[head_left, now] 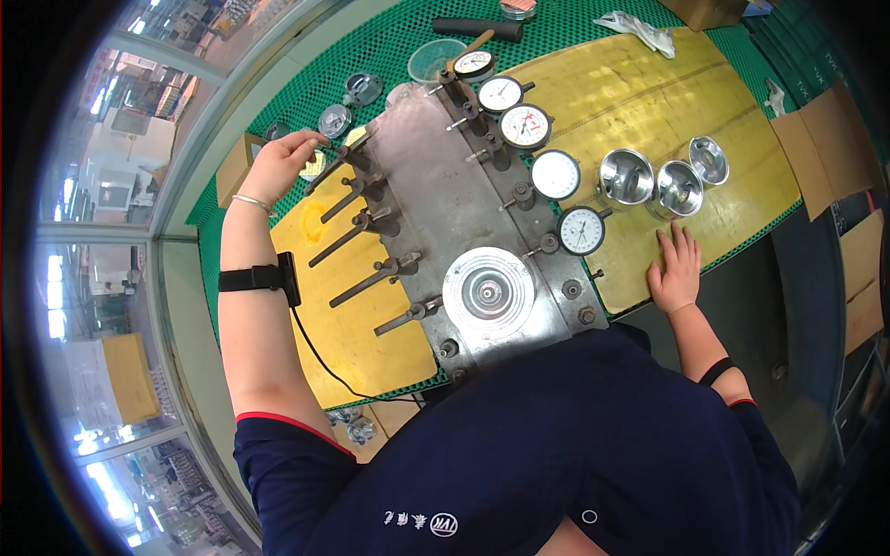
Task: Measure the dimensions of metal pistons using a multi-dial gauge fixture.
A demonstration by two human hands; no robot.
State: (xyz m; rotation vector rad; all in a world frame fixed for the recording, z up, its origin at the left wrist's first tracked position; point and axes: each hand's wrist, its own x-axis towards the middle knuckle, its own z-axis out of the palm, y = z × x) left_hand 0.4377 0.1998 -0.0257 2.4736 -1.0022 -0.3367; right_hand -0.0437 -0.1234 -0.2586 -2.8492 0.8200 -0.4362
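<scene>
My left hand (286, 167) reaches to the far left of a grey steel gauging fixture (422, 148). Its fingers are bent together by the farthest dark lever (324, 170); what lies between the fingertips is too small to make out. My right hand (678, 272) rests on the bench's near edge, fingers spread and holding nothing. Just beyond it stand three shiny, cup-shaped metal parts that look like pistons (680, 190). Several dial gauges (555, 174) line the fixture's right side, opposite a row of levers (357, 284). A round, ringed metal disc (488, 293) sits at the fixture's near end.
Yellow sheeting (616, 88) covers much of the green mesh mat (575, 18). More metal parts (336, 120) lie at the far left beside a cardboard box (237, 171). Behind the fixture are a clear bowl (436, 60) and a black tube (477, 29). Cartons (820, 148) stand right.
</scene>
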